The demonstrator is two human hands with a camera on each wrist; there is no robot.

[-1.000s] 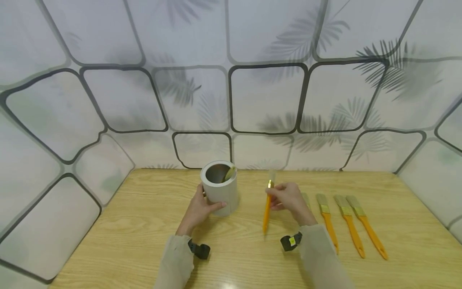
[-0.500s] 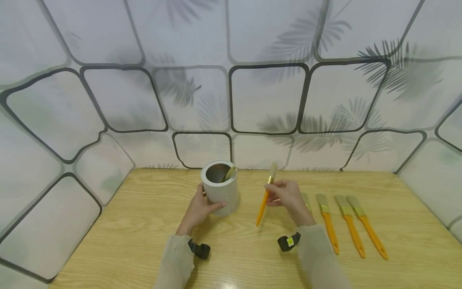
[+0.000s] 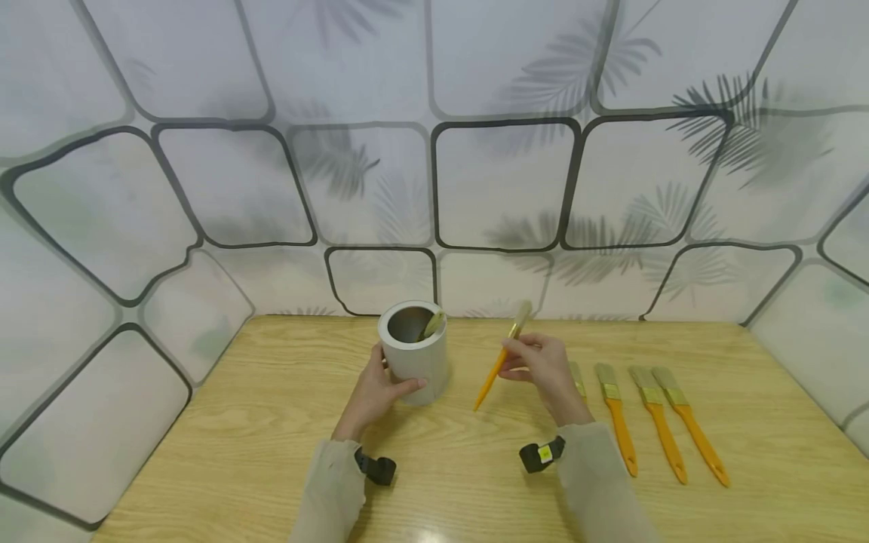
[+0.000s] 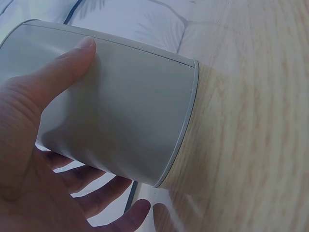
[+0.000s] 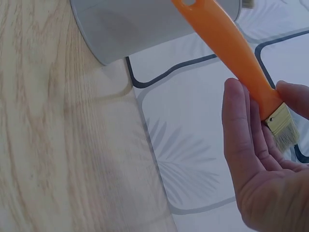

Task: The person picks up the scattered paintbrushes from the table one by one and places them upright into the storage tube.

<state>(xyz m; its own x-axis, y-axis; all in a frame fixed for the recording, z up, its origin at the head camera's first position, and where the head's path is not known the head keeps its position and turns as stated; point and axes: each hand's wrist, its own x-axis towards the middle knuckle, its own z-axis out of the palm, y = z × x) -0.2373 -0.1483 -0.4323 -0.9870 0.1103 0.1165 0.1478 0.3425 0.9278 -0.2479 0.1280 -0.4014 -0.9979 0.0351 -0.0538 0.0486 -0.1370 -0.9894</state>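
Note:
A grey-white can stands upright on the wooden table, and a brush pokes up inside its rim at the right. My left hand holds the can from the left side, thumb across the front and fingers behind, as the left wrist view also shows. To the right of the can, my right hand pinches an orange-handled paintbrush near its metal band, between thumb and fingers. The bristles point up and away, while the handle end slants down toward the can, above the table.
Several more orange-handled paintbrushes lie on the table to the right, among them one brush beside the right sleeve and another brush farthest right. One is mostly hidden behind the right forearm. A patterned cloth wall closes off the back.
My right hand has risen slightly and tilted the paintbrush, its handle end swinging up and left toward the can and its bristles leaning right. The left hand and can have stayed put.

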